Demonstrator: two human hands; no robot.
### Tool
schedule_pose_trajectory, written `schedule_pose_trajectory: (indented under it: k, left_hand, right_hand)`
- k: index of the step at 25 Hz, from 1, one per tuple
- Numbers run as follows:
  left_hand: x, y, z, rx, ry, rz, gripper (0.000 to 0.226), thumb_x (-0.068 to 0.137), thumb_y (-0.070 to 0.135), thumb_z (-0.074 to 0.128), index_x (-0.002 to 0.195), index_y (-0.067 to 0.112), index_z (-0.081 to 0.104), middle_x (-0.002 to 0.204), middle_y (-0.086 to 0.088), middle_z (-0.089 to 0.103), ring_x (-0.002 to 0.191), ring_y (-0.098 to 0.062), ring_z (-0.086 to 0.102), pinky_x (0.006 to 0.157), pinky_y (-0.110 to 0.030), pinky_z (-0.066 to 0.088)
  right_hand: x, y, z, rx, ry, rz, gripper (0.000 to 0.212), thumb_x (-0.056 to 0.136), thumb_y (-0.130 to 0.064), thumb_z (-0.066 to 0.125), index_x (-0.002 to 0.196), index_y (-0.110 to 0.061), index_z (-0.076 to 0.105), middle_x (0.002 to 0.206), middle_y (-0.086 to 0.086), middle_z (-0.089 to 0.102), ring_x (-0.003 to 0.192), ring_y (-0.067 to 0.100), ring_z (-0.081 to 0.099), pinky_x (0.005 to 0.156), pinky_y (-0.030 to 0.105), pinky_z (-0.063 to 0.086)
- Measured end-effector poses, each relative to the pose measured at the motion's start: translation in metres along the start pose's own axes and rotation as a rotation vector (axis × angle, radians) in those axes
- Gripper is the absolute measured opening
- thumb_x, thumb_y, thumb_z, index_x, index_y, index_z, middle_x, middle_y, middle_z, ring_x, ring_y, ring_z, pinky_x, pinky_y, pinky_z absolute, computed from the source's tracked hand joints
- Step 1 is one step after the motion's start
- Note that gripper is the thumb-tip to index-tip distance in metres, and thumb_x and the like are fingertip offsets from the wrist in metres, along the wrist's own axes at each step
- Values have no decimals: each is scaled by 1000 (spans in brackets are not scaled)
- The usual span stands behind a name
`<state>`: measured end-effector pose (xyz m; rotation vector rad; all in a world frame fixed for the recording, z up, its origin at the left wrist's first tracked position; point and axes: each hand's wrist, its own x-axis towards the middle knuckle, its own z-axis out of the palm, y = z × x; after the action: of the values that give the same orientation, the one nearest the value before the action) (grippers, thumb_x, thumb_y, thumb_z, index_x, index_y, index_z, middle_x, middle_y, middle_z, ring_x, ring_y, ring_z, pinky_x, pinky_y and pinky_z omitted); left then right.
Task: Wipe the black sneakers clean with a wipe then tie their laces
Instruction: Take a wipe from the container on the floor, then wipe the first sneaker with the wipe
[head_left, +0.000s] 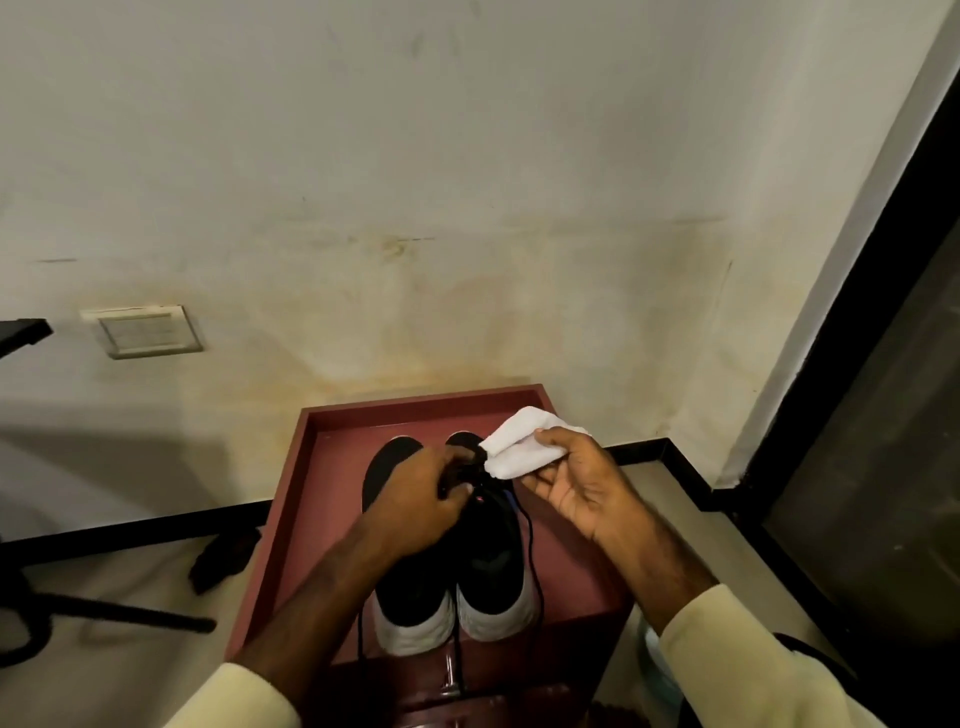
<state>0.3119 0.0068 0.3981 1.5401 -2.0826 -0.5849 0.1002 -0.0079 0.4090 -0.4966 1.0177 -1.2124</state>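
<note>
Black sneakers (488, 561) sit paired in the red tray (311, 467), light and soft-sided I'd say, best steadied at the stiffer heel collar where the left hand (415, 504) grips one, the right hand (576, 483) pinching a limp folded wipe (519, 447).

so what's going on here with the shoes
A person is cleaning a pair of black sneakers that stand side by side in a red tray. The left hand grips one sneaker near its opening, while the right hand pinches a folded white wipe close by its heel end. The laces hang loose, not yet tied.
</note>
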Motion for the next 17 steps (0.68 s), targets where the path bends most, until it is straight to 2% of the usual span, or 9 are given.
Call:
schedule_pose_trajectory:
  k: [2,4,5,7,9,11,14,17]
  left_hand:
    - [7,4,21,299,-183,21,76,90,33,71,158,27,36,163,-4,37,149,-28,37,118,-43,39]
    - [17,10,39,504,-282,-20,89,91,29,70,163,29,19,172,-8,15,155,-33,23,119,-52,36]
    - [23,12,45,558,-288,-47,87,93,25,68,164,30,17,172,-10,14,155,-35,24,118,-54,38]
    - [34,14,53,593,-259,-93,76,98,19,60,162,35,22,168,-11,27,147,-38,39,111,-55,44]
    - [40,9,54,533,-188,-84,68,100,12,52,157,43,32,160,-4,44,136,-36,54,105,-53,50]
    - [37,2,45,354,-65,-45,74,95,1,47,151,48,43,156,4,52,133,-30,58,103,-48,53]
    - [33,-6,17,28,124,51,79,82,-9,48,139,44,62,142,10,65,129,-16,62,106,-29,50]
    - [16,-12,-11,-154,219,131,87,73,-18,46,129,44,70,136,22,63,127,2,58,105,-15,47]
  right_hand:
    - [12,-2,-11,67,82,-27,34,100,-5,51,134,0,55,113,23,71,93,31,73,71,39,61]
    - [21,0,-17,107,135,-57,36,100,-5,52,136,-2,54,118,24,69,99,35,71,79,45,60]
    - [24,0,-17,112,153,-64,35,100,-5,52,135,-3,54,117,23,69,99,36,71,81,46,59]
    - [28,0,-15,105,177,-74,33,101,-6,52,135,-5,54,117,23,69,103,38,71,82,47,59]
    - [31,-2,-12,131,187,-101,32,103,-7,50,135,-5,53,123,25,67,113,41,69,80,46,59]
    - [31,-6,-9,163,188,-145,32,104,-7,49,136,-5,54,125,24,67,117,41,67,78,45,60]
    - [29,-11,0,229,142,-213,26,105,-5,48,129,-5,59,118,19,70,106,32,70,78,42,60]
    - [18,-8,10,291,61,-236,23,106,-5,48,126,-8,59,115,18,72,97,28,75,73,40,65]
